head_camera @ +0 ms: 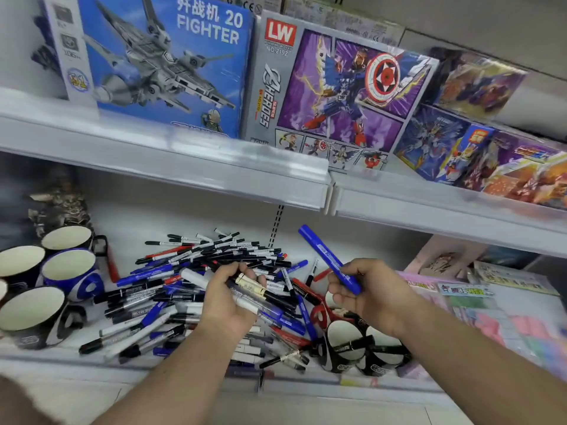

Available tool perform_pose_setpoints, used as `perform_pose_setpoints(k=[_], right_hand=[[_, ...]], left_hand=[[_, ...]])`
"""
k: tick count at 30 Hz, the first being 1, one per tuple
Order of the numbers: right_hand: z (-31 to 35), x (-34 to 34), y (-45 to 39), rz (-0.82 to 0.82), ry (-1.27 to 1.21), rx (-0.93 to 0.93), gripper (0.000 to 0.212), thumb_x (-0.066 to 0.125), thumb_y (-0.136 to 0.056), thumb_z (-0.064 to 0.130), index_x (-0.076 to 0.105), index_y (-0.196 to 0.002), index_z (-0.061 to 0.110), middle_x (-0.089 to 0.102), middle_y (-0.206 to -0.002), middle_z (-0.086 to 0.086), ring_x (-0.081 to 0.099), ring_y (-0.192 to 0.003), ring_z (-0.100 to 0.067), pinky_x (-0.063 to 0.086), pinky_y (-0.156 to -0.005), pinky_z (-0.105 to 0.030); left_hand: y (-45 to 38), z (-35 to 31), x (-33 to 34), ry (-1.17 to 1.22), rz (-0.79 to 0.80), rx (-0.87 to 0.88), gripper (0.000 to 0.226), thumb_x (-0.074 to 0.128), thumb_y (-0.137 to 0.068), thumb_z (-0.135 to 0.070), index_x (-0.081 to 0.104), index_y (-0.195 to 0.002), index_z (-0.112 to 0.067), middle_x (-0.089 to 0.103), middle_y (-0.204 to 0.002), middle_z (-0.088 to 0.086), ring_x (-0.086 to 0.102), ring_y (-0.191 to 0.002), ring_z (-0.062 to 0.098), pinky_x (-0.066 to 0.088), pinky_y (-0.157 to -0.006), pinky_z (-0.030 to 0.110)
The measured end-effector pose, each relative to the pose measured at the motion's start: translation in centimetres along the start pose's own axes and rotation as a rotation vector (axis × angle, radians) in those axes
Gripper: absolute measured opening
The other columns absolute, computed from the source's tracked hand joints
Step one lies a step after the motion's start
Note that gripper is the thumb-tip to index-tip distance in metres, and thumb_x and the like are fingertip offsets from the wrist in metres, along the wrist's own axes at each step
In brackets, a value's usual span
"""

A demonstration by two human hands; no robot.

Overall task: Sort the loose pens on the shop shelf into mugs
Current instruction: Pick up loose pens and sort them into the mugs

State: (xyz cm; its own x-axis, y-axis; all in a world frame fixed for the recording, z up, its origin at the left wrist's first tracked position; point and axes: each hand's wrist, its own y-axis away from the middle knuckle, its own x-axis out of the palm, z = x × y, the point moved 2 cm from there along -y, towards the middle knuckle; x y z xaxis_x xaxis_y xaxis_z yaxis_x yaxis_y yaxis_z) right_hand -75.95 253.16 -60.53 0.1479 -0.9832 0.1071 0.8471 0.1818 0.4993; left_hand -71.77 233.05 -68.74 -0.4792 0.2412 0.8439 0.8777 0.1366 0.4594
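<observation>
A big heap of loose pens (171,299), black, blue, red and white, covers the middle of the lower shelf. My left hand (233,299) holds a bundle of several pens (254,289) above the heap. My right hand (368,292) grips one thick blue marker (328,259), its far end tilted up and to the left. Several empty mugs stand at the left: a blue one (72,273), a dark one (32,314) in front of it, others behind. Under my right wrist stand two black mugs (343,348) and a red one (322,314).
The upper shelf edge (184,170) hangs over the pens and carries toy boxes (331,99). Pastel stationery packs (491,317) lie on the lower shelf at the right. A dark figurine (58,207) stands behind the left mugs. The shelf's front lip (306,384) runs below the heap.
</observation>
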Motion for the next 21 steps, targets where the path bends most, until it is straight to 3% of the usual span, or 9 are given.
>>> perform_pose_setpoints(k=[4, 6, 8, 11, 13, 16, 18, 21], right_hand=[[-1.1, -1.0, 1.3, 0.014, 0.008, 0.04, 0.029, 0.048, -0.092, 0.003, 0.057, -0.118, -0.003, 0.069, -0.085, -0.014, 0.066, -0.07, -0.02, 0.055, -0.065, -0.032], [-1.4, -1.4, 1.9, 0.017, -0.045, 0.028, 0.035, 0.044, -0.095, -0.005, 0.048, -0.129, -0.001, 0.066, -0.093, -0.02, 0.068, -0.082, -0.026, 0.058, -0.075, -0.037], [-1.5, -2.5, 2.1, -0.01, -0.124, 0.015, 0.045, 0.038, -0.094, -0.015, 0.034, -0.129, 0.014, 0.061, -0.101, -0.027, 0.067, -0.091, -0.036, 0.056, -0.083, -0.046], [-1.0, -4.9, 1.8, -0.094, -0.13, -0.012, 0.037, 0.032, -0.089, -0.017, 0.038, -0.11, 0.013, 0.053, -0.088, -0.019, 0.066, -0.077, -0.035, 0.058, -0.063, -0.045], [-0.6, -7.1, 1.1, -0.229, -0.169, -0.028, 0.025, 0.032, -0.085, -0.011, 0.04, -0.094, 0.011, 0.044, -0.077, -0.011, 0.053, -0.061, -0.027, 0.051, -0.049, -0.031], [-0.3, -10.0, 0.4, -0.307, -0.204, -0.017, 0.01, 0.044, -0.097, 0.02, 0.041, -0.087, 0.017, 0.04, -0.061, -0.003, 0.036, -0.05, -0.018, 0.035, -0.047, -0.024], [-0.6, -11.9, -0.3, -0.357, -0.155, 0.008, 0.035, 0.046, -0.101, 0.047, 0.045, -0.084, 0.016, 0.043, -0.06, -0.002, 0.038, -0.053, -0.019, 0.033, -0.053, -0.026], [-1.4, -13.6, -1.1, -0.442, -0.02, 0.037, 0.038, 0.055, -0.097, 0.049, 0.057, -0.084, 0.014, 0.057, -0.073, -0.005, 0.053, -0.061, -0.022, 0.047, -0.055, -0.025]], left_hand=[[1.2, 1.1, 0.7, -0.062, -0.026, 0.0, 0.031, 0.055, -0.094, -0.016, 0.052, -0.062, -0.015, 0.05, -0.051, -0.002, 0.051, -0.037, 0.013, 0.042, -0.058, 0.03], [1.3, 1.7, 1.0, -0.093, -0.032, -0.018, 0.027, 0.056, -0.093, -0.017, 0.05, -0.066, -0.016, 0.051, -0.051, -0.003, 0.05, -0.039, 0.013, 0.042, -0.058, 0.028], [0.7, 2.4, 0.8, -0.075, -0.033, -0.028, 0.022, 0.059, -0.09, -0.016, 0.051, -0.07, -0.018, 0.052, -0.056, -0.003, 0.05, -0.047, 0.013, 0.046, -0.065, 0.03], [-0.4, 4.2, 0.3, -0.13, -0.015, -0.078, 0.013, 0.064, -0.084, -0.02, 0.054, -0.076, -0.018, 0.054, -0.063, -0.003, 0.05, -0.06, 0.015, 0.047, -0.089, 0.039], [-0.7, 5.4, 0.1, -0.172, -0.032, -0.104, 0.013, 0.063, -0.085, -0.021, 0.055, -0.075, -0.018, 0.054, -0.062, -0.003, 0.051, -0.06, 0.014, 0.048, -0.082, 0.035], [-0.7, 7.0, 0.7, -0.189, -0.063, -0.096, 0.015, 0.06, -0.09, -0.016, 0.055, -0.075, -0.016, 0.054, -0.06, -0.002, 0.051, -0.056, 0.012, 0.047, -0.059, 0.027], [-1.0, 7.8, 1.0, -0.179, -0.078, -0.083, 0.018, 0.058, -0.092, -0.013, 0.055, -0.074, -0.017, 0.055, -0.058, -0.003, 0.052, -0.05, 0.01, 0.047, -0.054, 0.025], [-1.6, 8.3, 0.9, -0.178, -0.066, -0.096, 0.018, 0.058, -0.092, -0.014, 0.056, -0.075, -0.016, 0.055, -0.058, -0.004, 0.052, -0.048, 0.008, 0.047, -0.054, 0.025]])
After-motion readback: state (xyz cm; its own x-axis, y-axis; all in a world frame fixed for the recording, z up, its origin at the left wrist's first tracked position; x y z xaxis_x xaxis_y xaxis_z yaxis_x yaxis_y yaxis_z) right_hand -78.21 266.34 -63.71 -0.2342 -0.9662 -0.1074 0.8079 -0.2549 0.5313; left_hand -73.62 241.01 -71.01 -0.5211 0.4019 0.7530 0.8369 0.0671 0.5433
